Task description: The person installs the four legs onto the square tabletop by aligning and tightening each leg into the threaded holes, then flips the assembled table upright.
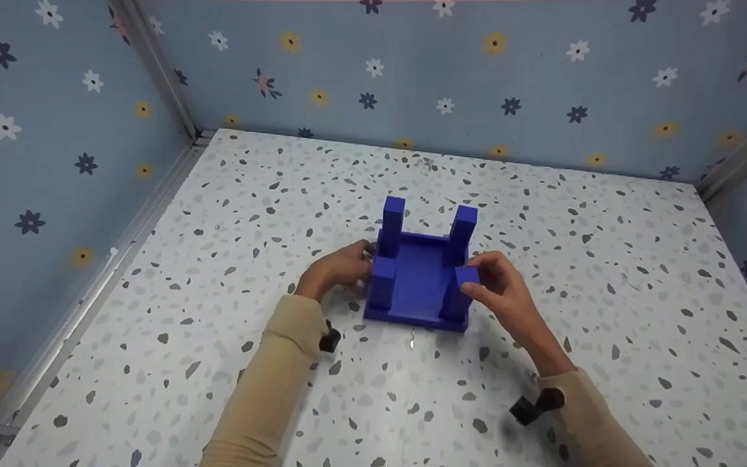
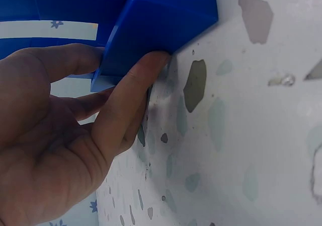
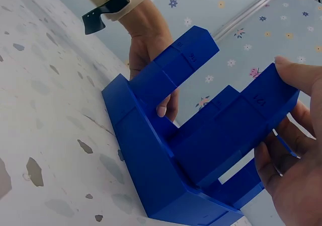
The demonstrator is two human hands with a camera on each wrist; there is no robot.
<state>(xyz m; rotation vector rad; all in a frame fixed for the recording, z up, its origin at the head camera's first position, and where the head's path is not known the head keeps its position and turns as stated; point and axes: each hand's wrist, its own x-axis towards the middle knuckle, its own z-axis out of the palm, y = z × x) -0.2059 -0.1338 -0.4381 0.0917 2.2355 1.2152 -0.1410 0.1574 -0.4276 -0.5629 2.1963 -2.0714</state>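
A blue upturned toy table (image 1: 417, 279) stands on the speckled tabletop, its square rimmed base down and a thick leg rising at each corner. At its left side, my left hand (image 1: 341, 267) grips the base edge; in the left wrist view the thumb is against the blue wall (image 2: 166, 22) and the fingertips reach under it. My right hand (image 1: 506, 295) holds the near right leg (image 3: 239, 128), the thumb on its top end and the other fingers curled behind it. Raised numbers mark the legs in the right wrist view.
Blue flowered panels (image 1: 412, 71) rise behind and at both sides of the white speckled tabletop (image 1: 270, 214). A metal rail (image 1: 107, 259) runs along the left edge. Black mounts sit on both sleeves (image 1: 276, 370) at the wrists.
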